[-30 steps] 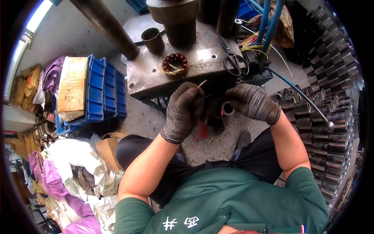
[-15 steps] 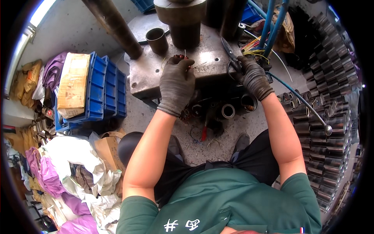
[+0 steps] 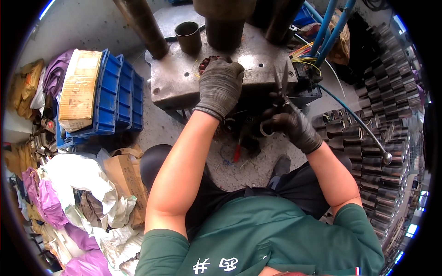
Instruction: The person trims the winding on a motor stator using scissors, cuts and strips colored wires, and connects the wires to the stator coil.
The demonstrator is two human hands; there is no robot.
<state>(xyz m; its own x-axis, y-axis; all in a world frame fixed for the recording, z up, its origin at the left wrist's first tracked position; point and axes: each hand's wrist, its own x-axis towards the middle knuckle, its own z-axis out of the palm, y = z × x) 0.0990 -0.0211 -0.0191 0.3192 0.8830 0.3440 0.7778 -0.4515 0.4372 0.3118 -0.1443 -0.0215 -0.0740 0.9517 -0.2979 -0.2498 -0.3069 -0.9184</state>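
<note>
My gloved left hand [image 3: 220, 87] is closed around a small round part with red-brown windings [image 3: 208, 63], over the front of the metal press table [image 3: 175, 83]. Most of that part is hidden behind the glove; a thin yellowish wire shows beside it. My right hand [image 3: 297, 129], gloved too, grips dark scissors [image 3: 282, 80] in front of the table's right end. Their blades point away from me, and the fingers are at the handles. On the table, a dark metal sleeve [image 3: 188, 39] stands upright beyond my left hand, beside the thick press ram [image 3: 224, 32].
Blue crates [image 3: 108, 92] with a cardboard box [image 3: 82, 89] on top stand at the left. White sacks [image 3: 83, 179] lie nearer. Rows of metal cylinders [image 3: 377, 170] fill the right side. A ball-ended lever [image 3: 387, 158] juts out there. A red-handled tool [image 3: 237, 153] lies below the table.
The scissors have come off the tabletop and toward me in my right hand, blades now more upright. My left hand has shifted slightly right with the wound part. The whole view has shifted a little.
</note>
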